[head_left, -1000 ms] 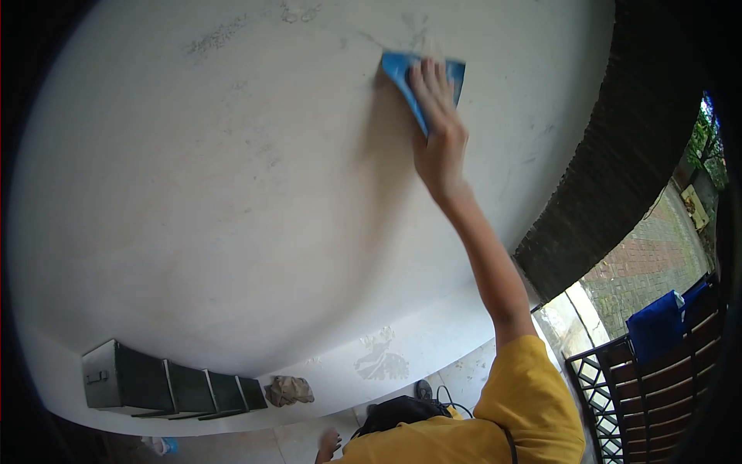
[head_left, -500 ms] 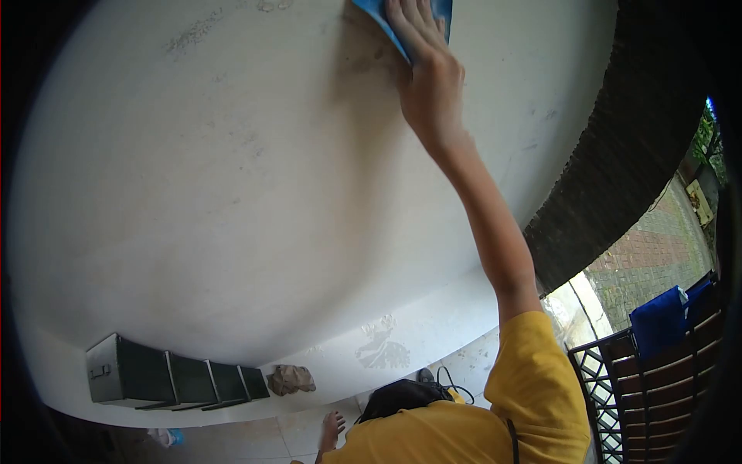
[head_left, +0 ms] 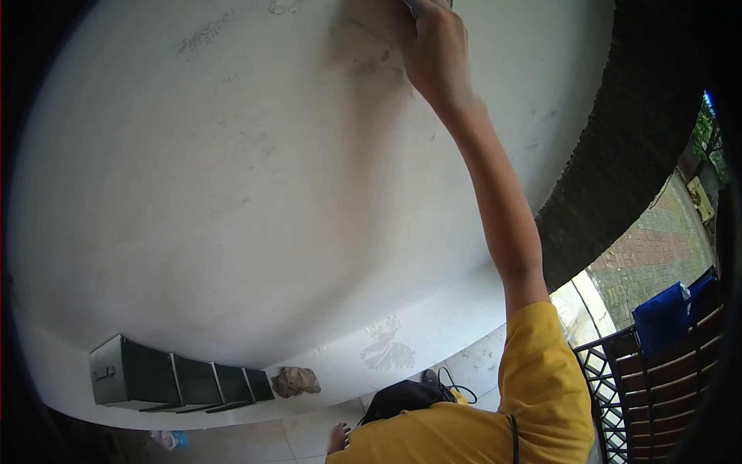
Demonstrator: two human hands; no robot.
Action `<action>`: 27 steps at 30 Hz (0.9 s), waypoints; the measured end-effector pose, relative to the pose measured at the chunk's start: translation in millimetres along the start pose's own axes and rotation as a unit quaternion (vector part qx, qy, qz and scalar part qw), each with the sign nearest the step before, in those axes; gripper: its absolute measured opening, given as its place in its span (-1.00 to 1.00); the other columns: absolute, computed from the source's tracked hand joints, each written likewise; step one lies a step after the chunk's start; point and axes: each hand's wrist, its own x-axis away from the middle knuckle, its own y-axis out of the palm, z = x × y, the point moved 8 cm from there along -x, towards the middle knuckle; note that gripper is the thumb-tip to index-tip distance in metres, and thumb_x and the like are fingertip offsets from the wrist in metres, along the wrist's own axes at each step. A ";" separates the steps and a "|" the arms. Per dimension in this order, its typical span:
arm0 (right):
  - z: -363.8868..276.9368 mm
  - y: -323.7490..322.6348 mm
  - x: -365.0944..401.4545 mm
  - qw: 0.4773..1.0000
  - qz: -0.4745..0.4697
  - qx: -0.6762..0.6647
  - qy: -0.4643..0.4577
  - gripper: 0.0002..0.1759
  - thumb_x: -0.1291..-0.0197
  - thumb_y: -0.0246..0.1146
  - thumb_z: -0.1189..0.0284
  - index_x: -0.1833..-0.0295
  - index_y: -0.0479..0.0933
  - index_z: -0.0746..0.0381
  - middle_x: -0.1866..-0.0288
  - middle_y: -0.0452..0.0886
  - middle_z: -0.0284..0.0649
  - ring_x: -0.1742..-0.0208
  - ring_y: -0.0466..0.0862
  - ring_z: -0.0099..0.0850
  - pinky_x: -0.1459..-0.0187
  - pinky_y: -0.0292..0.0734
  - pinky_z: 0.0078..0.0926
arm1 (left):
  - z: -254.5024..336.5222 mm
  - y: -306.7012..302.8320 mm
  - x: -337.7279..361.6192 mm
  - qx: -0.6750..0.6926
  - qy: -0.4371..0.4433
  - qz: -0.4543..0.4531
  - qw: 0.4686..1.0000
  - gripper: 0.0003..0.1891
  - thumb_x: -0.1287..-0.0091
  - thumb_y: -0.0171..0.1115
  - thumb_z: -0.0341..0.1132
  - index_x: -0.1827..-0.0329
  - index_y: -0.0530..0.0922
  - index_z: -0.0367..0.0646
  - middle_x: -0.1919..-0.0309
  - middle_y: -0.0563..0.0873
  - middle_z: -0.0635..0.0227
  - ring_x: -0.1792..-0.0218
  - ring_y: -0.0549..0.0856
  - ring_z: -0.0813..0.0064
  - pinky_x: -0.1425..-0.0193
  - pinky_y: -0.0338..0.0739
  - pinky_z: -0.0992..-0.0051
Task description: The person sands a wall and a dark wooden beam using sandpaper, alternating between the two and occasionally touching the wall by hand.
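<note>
At the top of the head view, my right hand is raised against a smudged white wall. It holds a flat blue cloth or sheet to the wall, and only a sliver of that shows. The fingers are mostly cut off by the frame's upper edge. Dark marks stain the wall just left of the hand. Low down beside the yellow shirt, my left hand hangs partly hidden, its fingers loosely apart and nothing seen in it.
A dark green metal box and a crumpled brown cloth lie on the ledge along the wall. A black bag is close to my body. To the right stand a slatted bench with a blue cloth and a dark wall edge.
My right hand has slid upward along the wall with the blue sheet, most of which has left the frame. My left hand has dropped slightly and is more hidden by the shirt.
</note>
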 end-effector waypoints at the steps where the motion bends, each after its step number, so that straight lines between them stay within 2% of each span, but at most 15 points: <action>1: 2.1 1.2 1.5 1.000 -0.011 -0.005 0.000 -0.34 -0.27 0.10 0.64 -0.51 0.20 0.30 -0.56 0.14 0.07 -0.59 0.07 0.03 -0.53 0.05 -0.15 | 14.5 -4.6 9.0 -0.078 0.042 0.003 0.996 -0.53 -0.43 -0.02 0.02 -0.26 0.44 -0.06 -0.15 0.62 0.11 -0.03 0.66 0.23 -0.02 0.55 0.17; 2: 4.0 1.5 4.3 1.000 -0.024 -0.010 -0.002 -0.34 -0.31 0.09 0.59 -0.53 0.17 0.28 -0.58 0.10 0.05 -0.61 0.03 0.02 -0.55 0.00 -0.14 | 19.9 -0.9 15.4 -0.088 0.053 0.005 0.995 -0.53 -0.43 -0.02 0.02 -0.26 0.44 -0.06 -0.14 0.62 0.11 -0.02 0.66 0.23 -0.02 0.56 0.17; 3: 10.1 1.0 29.8 0.998 -0.015 -0.058 0.016 -0.26 -0.09 0.07 0.80 -0.45 0.36 0.18 -0.51 0.26 -0.04 -0.55 0.19 -0.09 -0.52 0.05 -0.05 | 24.6 2.7 21.4 -0.099 0.063 0.007 0.993 -0.53 -0.43 -0.02 0.01 -0.26 0.44 -0.07 -0.14 0.63 0.12 -0.01 0.67 0.24 -0.01 0.56 0.17; 5: 6.8 9.0 99.6 0.999 -0.025 -0.019 0.031 -0.24 -0.05 0.05 0.83 -0.44 0.36 0.24 -0.52 0.26 0.01 -0.56 0.19 -0.06 -0.53 -0.01 -0.07 | 32.9 5.7 20.6 0.010 0.033 0.015 0.999 -0.53 -0.42 -0.02 0.01 -0.26 0.44 -0.07 -0.13 0.63 0.12 0.01 0.67 0.24 0.00 0.56 0.16; 6: 10.2 17.9 150.1 0.998 -0.051 -0.008 0.030 -0.43 -0.23 0.13 0.64 -0.40 0.39 0.31 -0.49 0.31 0.05 -0.54 0.25 0.02 -0.48 0.06 0.08 | 36.9 7.2 20.5 0.025 0.030 0.014 0.999 -0.52 -0.42 -0.02 0.01 -0.27 0.43 -0.07 -0.12 0.63 0.13 0.02 0.68 0.24 0.00 0.56 0.16; 8: 22.7 35.4 239.1 0.995 -0.093 0.025 0.029 -0.45 -0.29 0.12 0.53 -0.42 0.37 0.34 -0.50 0.30 0.08 -0.56 0.21 0.02 -0.49 0.01 0.10 | 37.5 10.1 3.3 0.046 0.026 0.012 0.999 -0.52 -0.43 -0.02 0.01 -0.27 0.42 -0.08 -0.11 0.63 0.14 0.03 0.68 0.23 0.01 0.56 0.16; 11: 18.0 35.7 211.9 0.992 -0.110 0.037 0.042 -0.35 -0.26 0.06 0.62 -0.50 0.24 0.32 -0.57 0.18 0.06 -0.60 0.11 0.03 -0.52 -0.07 0.10 | 65.7 24.1 -8.6 0.037 0.015 0.006 0.999 -0.52 -0.43 -0.02 0.01 -0.27 0.42 -0.08 -0.11 0.63 0.14 0.03 0.68 0.23 0.00 0.56 0.16; 13: 10.2 34.2 142.1 0.986 -0.137 0.063 0.078 -0.23 -0.21 0.00 0.67 -0.57 0.06 0.30 -0.63 0.01 0.03 -0.63 -0.03 0.03 -0.53 -0.15 0.08 | 78.6 28.3 -11.9 0.030 0.014 0.003 0.999 -0.52 -0.43 -0.02 0.01 -0.27 0.42 -0.08 -0.11 0.63 0.14 0.03 0.68 0.23 0.00 0.56 0.16; 14: 10.3 34.5 99.1 0.982 -0.164 0.061 0.073 -0.19 -0.22 0.03 0.65 -0.59 -0.04 0.32 -0.66 -0.12 0.05 -0.66 -0.20 0.03 -0.56 -0.31 0.05 | 82.3 30.4 -12.5 0.027 0.013 0.000 1.000 -0.52 -0.43 -0.02 0.02 -0.27 0.42 -0.08 -0.11 0.63 0.14 0.03 0.68 0.23 0.00 0.56 0.16; 16: 6.3 24.9 9.9 0.994 -0.085 0.068 -0.011 -0.30 -0.48 0.01 0.28 -0.61 -0.06 0.21 -0.66 -0.10 -0.02 -0.66 -0.16 -0.04 -0.57 -0.25 -0.06 | 89.1 32.1 -14.5 0.023 0.015 -0.001 1.000 -0.52 -0.43 -0.02 0.02 -0.27 0.42 -0.08 -0.11 0.63 0.14 0.03 0.68 0.22 0.00 0.56 0.16; 19: 4.0 14.2 -63.2 0.998 -0.037 0.032 -0.049 -0.36 -0.49 -0.04 0.27 -0.60 0.02 0.18 -0.65 -0.06 -0.05 -0.65 -0.13 -0.05 -0.58 -0.22 -0.09 | 93.0 35.2 -15.1 0.021 0.020 -0.003 1.000 -0.51 -0.43 -0.02 0.02 -0.28 0.42 -0.08 -0.11 0.63 0.14 0.03 0.68 0.22 0.00 0.56 0.16; 20: 4.0 12.7 -66.3 0.998 -0.048 0.020 -0.026 -0.37 -0.47 -0.03 0.34 -0.59 0.05 0.19 -0.64 -0.05 -0.01 -0.65 -0.12 -0.01 -0.58 -0.20 -0.09 | 91.5 35.5 -15.8 0.020 0.020 -0.003 1.000 -0.51 -0.43 -0.02 0.02 -0.28 0.42 -0.08 -0.11 0.63 0.14 0.03 0.68 0.22 0.00 0.56 0.16; 23: 5.6 18.0 -18.6 0.997 -0.050 0.057 -0.033 -0.34 -0.51 -0.06 0.20 -0.60 0.00 0.17 -0.66 -0.06 -0.11 -0.66 -0.12 -0.10 -0.58 -0.23 -0.09 | 85.7 38.1 -14.7 0.020 0.021 -0.003 1.000 -0.51 -0.43 -0.02 0.02 -0.28 0.42 -0.08 -0.11 0.63 0.14 0.03 0.68 0.22 0.00 0.56 0.16; 25: 3.0 29.1 54.2 0.991 -0.106 0.078 0.011 -0.29 -0.42 0.07 0.31 -0.59 0.01 0.20 -0.64 -0.03 -0.05 -0.62 -0.04 0.03 -0.54 -0.13 0.05 | 80.8 36.9 -13.5 0.020 0.021 -0.002 1.000 -0.51 -0.43 -0.02 0.02 -0.28 0.41 -0.08 -0.10 0.63 0.14 0.03 0.68 0.22 -0.01 0.56 0.16; 27: 3.9 45.6 161.1 0.974 -0.206 0.068 0.064 -0.28 -0.37 0.07 0.42 -0.58 0.01 0.29 -0.63 -0.04 0.06 -0.61 -0.05 0.13 -0.52 -0.19 0.14 | 76.0 35.4 -12.3 0.021 0.022 -0.001 1.000 -0.51 -0.43 -0.02 0.02 -0.28 0.41 -0.08 -0.10 0.63 0.14 0.03 0.68 0.22 -0.01 0.56 0.15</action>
